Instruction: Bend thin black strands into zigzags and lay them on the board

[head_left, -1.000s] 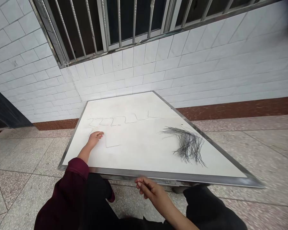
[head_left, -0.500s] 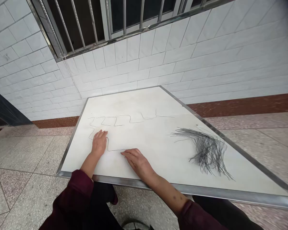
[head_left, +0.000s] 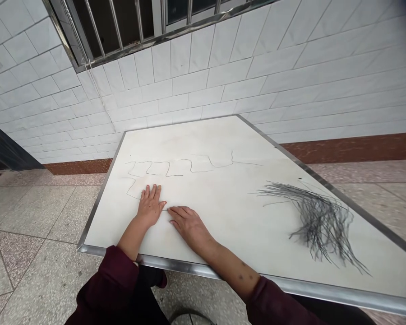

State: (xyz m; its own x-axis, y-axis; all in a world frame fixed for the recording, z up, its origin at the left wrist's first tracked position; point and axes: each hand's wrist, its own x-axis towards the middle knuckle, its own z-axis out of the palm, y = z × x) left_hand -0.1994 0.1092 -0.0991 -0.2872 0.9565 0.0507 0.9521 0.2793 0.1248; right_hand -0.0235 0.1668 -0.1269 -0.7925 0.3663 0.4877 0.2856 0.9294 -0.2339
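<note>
My left hand [head_left: 150, 206] lies flat on the white board, its fingers spread, covering most of one thin dark wire [head_left: 164, 210]. A short piece of that wire shows between the two hands. My right hand [head_left: 188, 222] rests just to the right with fingers drawn together at the wire's end; its grip is partly hidden. Beyond the hands lies a row of thin wires [head_left: 168, 169] bent into zigzag steps. Another bent wire [head_left: 128, 192] emerges at the left of my left hand. A tangled bundle of dark wires [head_left: 325, 221] is spread on the right.
The white board [head_left: 237, 243] has a metal edge [head_left: 182, 266] along my side. Behind it rises a white tiled wall [head_left: 189, 99] with a barred window [head_left: 122, 22]. Below are the speckled floor [head_left: 64, 225] and a round object [head_left: 192, 318], partly cut off.
My left hand has moved slightly right and spread its fingers flat over the wire's bend. My right hand is closer to it. The whole view has shifted a little.
</note>
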